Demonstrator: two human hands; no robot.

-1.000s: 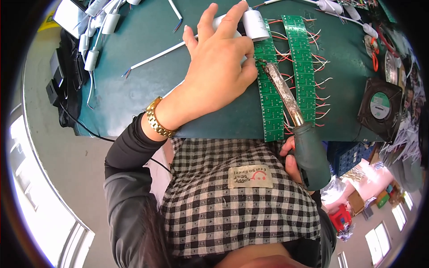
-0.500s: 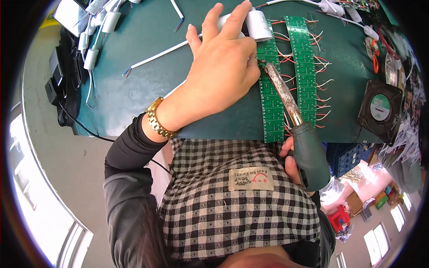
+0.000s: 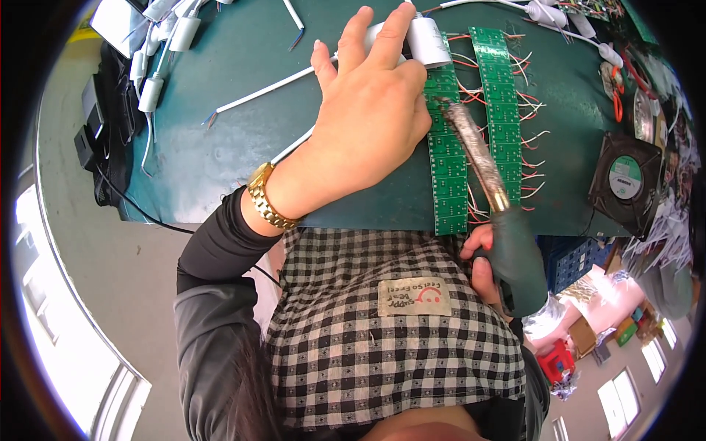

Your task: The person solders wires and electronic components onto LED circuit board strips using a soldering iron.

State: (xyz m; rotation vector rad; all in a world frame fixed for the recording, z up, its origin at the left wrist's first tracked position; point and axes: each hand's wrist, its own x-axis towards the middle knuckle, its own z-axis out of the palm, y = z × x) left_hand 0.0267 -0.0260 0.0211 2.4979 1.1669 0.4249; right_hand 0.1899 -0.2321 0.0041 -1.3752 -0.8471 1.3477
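Because its metal shaft [image 3: 482, 165] is prob. hot, the soldering iron [image 3: 503, 217] is grasped by the R hand [image 3: 482, 272] only at the dark handle [image 3: 521, 264], w/ fingers closed around it as far as visible, just below the edge of the bench [image 3: 353, 202]. Such low grip lets the iron point up & left, so its tip [image 3: 443, 103] is over the left board strip [image 3: 448, 176]; if it touches, I can't tell b/c of blur. L hand [image 3: 371, 121] is palm down at the left side of this strip, thumb & index bent close to it, prob. to steady sth. small there; the fingertips are hidden, so whether they pinch or only press can't be told. A white cylinder [image 3: 430, 45] is just beside the middle finger, near the strip's far end. The right board strip [image 3: 504, 136] lies approx. parallel, w/ red & white wires [image 3: 535, 139] pointing outward to the right.

Compared w/ half a sec. ago, the iron has shifted a bit to the right, incl. handle, and looks more blurred. L hand w/ the gold watch [image 3: 263, 197] also moved slightly right; both strips keep almost the same pos.
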